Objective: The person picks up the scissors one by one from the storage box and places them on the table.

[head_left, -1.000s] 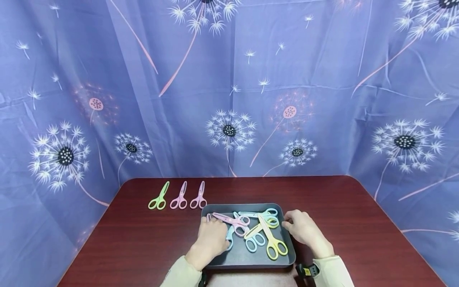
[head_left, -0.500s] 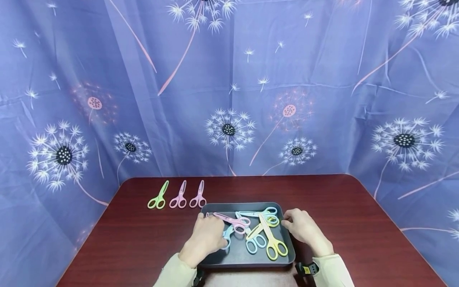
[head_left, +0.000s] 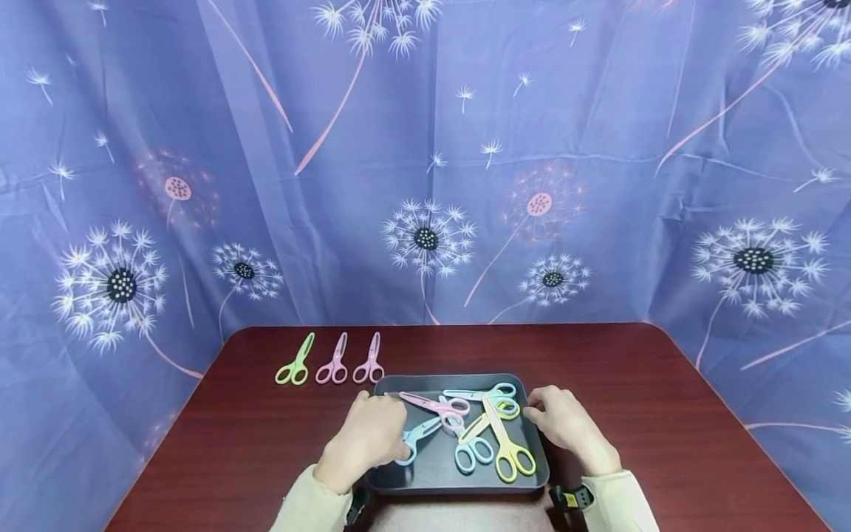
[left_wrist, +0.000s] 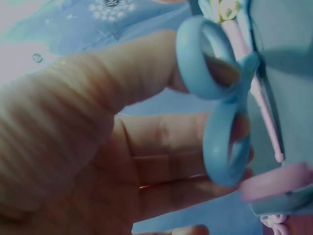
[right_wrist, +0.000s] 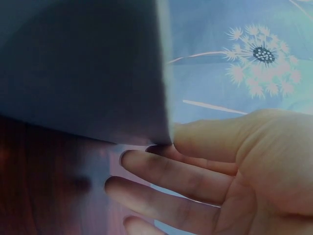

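In the head view my left hand (head_left: 368, 432) is over the left side of a grey tray (head_left: 459, 484), holding light blue scissors (head_left: 425, 427) by the handle. Up close in the left wrist view, the thumb goes into one blue ring (left_wrist: 190, 61) and fingertips are behind the other. The blades point toward the pile in the tray. Pink scissors (head_left: 425, 403) lie just beside them, with more blue scissors (head_left: 473, 452) and yellow scissors (head_left: 508, 451). My right hand (head_left: 565, 421) grips the tray's right edge with thumb and forefinger; their tips are partly hidden.
Green scissors (head_left: 294, 362) and two pink ones (head_left: 332, 362) stand in a row on the dark red table (head_left: 598, 355), behind and left of the tray. A blue dandelion-print curtain (head_left: 346, 244) hangs behind the table.
My left hand has drawn back to the left with the blue scissors, baring more of their blades. The pink scissors in the tray have shifted slightly right. My right hand stays at the tray's edge.
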A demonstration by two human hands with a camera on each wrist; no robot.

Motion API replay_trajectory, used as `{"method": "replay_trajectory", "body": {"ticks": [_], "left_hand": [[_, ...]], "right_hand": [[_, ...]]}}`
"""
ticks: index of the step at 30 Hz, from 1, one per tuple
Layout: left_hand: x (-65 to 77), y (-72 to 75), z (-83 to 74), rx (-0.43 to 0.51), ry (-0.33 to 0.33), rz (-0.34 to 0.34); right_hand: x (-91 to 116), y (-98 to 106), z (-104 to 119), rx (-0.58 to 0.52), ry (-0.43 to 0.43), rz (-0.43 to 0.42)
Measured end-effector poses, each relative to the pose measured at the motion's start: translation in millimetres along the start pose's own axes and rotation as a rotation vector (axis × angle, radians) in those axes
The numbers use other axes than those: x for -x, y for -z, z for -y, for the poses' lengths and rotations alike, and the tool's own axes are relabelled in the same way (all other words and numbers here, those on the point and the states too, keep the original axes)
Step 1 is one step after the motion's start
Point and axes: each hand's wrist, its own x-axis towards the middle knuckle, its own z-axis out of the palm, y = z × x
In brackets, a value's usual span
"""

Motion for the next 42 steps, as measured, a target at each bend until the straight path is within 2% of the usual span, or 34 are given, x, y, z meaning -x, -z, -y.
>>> {"method": "replay_trajectory", "body": {"ticks": [5, 12, 16, 20, 23, 29, 35, 42], "left_hand": [[1.8, 8.9, 2.9, 0.03, -0.036, 0.0], [5.4, 17.0, 10.0, 0.077, -0.043, -0.08], [0.4, 11.8, 17.2, 0.13, -0.018, -0.111], [-5.6, 3.5, 24.3, 0.126, -0.005, -0.2], [-9.3, -1.9, 27.8, 0.133, 0.008, -0.238], [-16.1, -6.5, 31.0, 0.213, 0.051, -0.234], [-22.3, -9.7, 34.6, 0.272, 0.098, -0.262], [-29.7, -21.6, 41.4, 0.316, 0.175, -0.285]], "right_hand": [[-1, 1, 0, 0.004, 0.005, -0.005], [0, -2, -1, -0.001, 0.012, -0.017], [0, -3, -1, -0.004, 0.007, -0.021], [0, -6, 0, -0.013, 0.007, -0.018], [0, -5, 0, -0.016, -0.002, -0.011], [0, -1, 0, -0.01, -0.001, -0.011], [-1, 5, 1, -0.015, -0.01, -0.002], [0, 0, -1, -0.016, 0.017, -0.017]]}}
